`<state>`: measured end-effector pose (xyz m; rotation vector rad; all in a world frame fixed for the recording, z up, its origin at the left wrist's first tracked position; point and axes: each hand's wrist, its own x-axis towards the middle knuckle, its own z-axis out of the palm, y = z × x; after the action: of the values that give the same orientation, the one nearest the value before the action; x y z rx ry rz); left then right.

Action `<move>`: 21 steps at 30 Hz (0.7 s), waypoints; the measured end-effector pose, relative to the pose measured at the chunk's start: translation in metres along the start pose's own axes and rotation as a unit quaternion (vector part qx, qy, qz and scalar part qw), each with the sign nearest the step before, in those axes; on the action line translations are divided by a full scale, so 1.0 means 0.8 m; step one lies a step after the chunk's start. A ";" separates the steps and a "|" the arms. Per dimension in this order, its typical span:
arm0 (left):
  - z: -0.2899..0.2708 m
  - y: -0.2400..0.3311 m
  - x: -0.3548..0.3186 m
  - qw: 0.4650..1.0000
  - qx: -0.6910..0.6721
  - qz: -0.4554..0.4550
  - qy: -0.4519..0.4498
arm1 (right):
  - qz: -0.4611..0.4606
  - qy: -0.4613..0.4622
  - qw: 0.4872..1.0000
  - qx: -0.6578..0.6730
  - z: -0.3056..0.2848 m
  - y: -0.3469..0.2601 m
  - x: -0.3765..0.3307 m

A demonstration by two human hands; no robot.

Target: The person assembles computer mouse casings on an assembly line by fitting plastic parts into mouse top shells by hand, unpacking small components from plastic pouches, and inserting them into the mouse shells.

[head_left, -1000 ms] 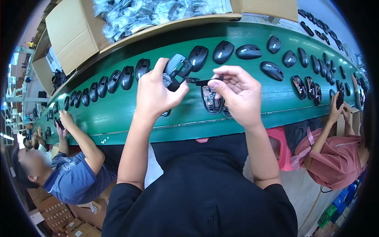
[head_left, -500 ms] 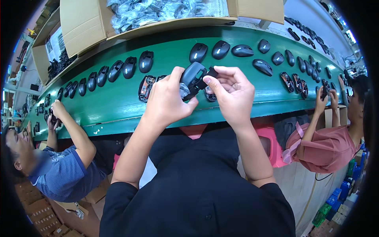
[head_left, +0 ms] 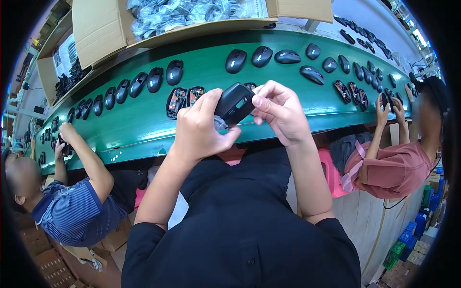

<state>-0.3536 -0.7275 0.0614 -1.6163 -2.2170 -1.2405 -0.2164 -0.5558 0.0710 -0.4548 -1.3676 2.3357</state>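
A black computer mouse shell point(head_left: 231, 100) is in my left hand point(head_left: 197, 125), whose fingers and thumb close round its left side. The shell is tilted, and green shows through an opening near its right end. A crumpled bit of clear film point(head_left: 220, 122) sticks out beneath it by the left palm. My right hand point(head_left: 283, 113) is closed, thumb and bent fingers at the shell's right end. Behind the hands, two open mouse bases with bare circuit boards, one at the left point(head_left: 176, 102) and one beside it point(head_left: 196, 94), lie on the green bench point(head_left: 144, 115); another is mostly hidden.
Dark mice point(head_left: 236, 61) stand in curved rows along the bench. A cardboard box point(head_left: 98, 33) of bagged parts is at the back. More open bases point(head_left: 356, 92) lie to the right. Co-workers in a striped shirt point(head_left: 72, 211) and a pink top point(head_left: 396, 168) sit either side.
The mouse shell has been turned in my left hand, so its opening faces differently. The dark piece my right fingers pinched at its end no longer shows separately. The whole view has shifted slightly.
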 end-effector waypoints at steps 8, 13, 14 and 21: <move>-0.010 0.010 -0.003 0.996 0.047 0.071 -0.039 | 0.003 -0.116 0.974 -0.196 0.009 0.011 -0.021; -0.012 0.009 -0.023 0.993 0.048 0.081 -0.071 | 0.011 -0.107 0.976 -0.191 0.015 0.028 -0.036; -0.010 0.007 -0.026 0.993 0.044 0.086 -0.074 | 0.046 -0.103 0.975 -0.191 0.014 0.029 -0.040; 0.001 0.003 -0.029 0.989 0.055 0.092 -0.100 | -0.002 -0.106 0.967 -0.233 0.002 0.048 -0.041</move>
<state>-0.3416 -0.7440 0.0501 -1.9238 -2.1408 -0.9302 -0.1951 -0.5901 0.0409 -0.3358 -2.0311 2.0931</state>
